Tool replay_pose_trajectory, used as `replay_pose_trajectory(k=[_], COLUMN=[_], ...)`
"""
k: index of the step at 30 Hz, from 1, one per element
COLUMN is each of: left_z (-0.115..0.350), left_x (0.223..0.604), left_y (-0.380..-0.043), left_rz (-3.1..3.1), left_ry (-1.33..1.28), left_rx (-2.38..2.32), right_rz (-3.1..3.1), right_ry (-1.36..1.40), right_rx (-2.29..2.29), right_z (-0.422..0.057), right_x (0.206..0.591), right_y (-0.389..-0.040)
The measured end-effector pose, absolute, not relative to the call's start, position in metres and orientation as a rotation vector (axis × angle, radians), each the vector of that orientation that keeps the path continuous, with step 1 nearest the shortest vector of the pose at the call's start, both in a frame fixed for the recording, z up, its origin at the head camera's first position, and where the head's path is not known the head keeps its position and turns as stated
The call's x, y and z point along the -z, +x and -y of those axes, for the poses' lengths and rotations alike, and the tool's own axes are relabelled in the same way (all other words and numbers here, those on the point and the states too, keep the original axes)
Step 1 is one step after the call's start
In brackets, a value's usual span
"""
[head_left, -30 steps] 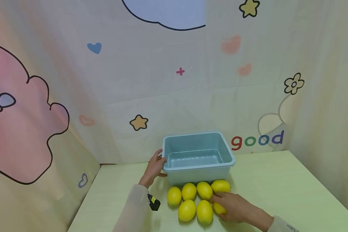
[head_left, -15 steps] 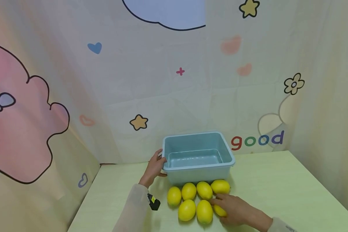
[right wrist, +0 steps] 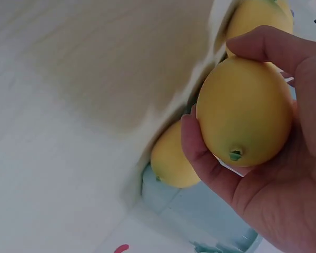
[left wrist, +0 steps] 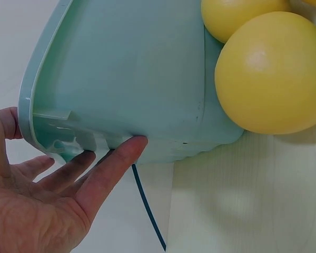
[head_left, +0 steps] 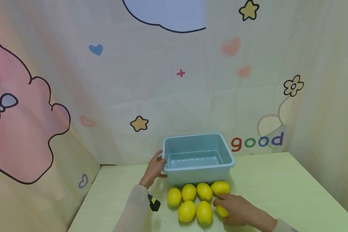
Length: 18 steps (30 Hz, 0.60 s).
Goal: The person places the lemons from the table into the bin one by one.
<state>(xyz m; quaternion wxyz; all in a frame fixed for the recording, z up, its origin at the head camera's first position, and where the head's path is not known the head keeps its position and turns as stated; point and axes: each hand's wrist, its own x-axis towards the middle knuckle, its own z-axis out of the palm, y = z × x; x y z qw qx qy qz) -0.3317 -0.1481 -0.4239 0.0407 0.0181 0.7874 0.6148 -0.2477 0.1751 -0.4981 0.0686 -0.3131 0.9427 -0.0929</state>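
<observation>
An open light-blue plastic basin (head_left: 198, 175) stands at the back of the table. My left hand (head_left: 154, 168) grips its left end, thumb over the rim and fingers against the outer wall, as the left wrist view shows. My right hand (head_left: 238, 208) holds a yellow lemon (right wrist: 245, 113), its thumb and fingers curled round the fruit's sides. In the head view most of that lemon is hidden under the hand. Two lemons, one of them right beside the hand (head_left: 204, 213), lie in the front row. Several others (head_left: 189, 192) line up along the basin's front wall.
The pale green table (head_left: 278, 183) reaches back to a printed curtain (head_left: 174, 106) hanging close behind the basin. A small black device (head_left: 153, 203) is worn at my left wrist. More curtain hangs at both sides.
My right hand has drawn slightly to the right with its lemon, widening the gap to the neighbouring one. The left hand and basin stay put; the head view has shifted slightly.
</observation>
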Motion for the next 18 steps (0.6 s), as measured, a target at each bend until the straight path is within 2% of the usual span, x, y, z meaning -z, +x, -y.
replay_pose_trajectory(k=[9,18], left_z=[0.154,0.154], left_x=[0.452,0.45], left_y=[-0.354,-0.354], left_rz=[-2.419,-2.411], left_ry=[0.057,0.054], left_rx=[-1.897,-1.9], right_rz=[-2.888,-2.922], right_ry=[-1.065,-1.166], right_rx=[0.303,0.256], right_z=[-0.176,-0.168], right_x=[0.479,0.454], right_y=[-0.244,-0.243])
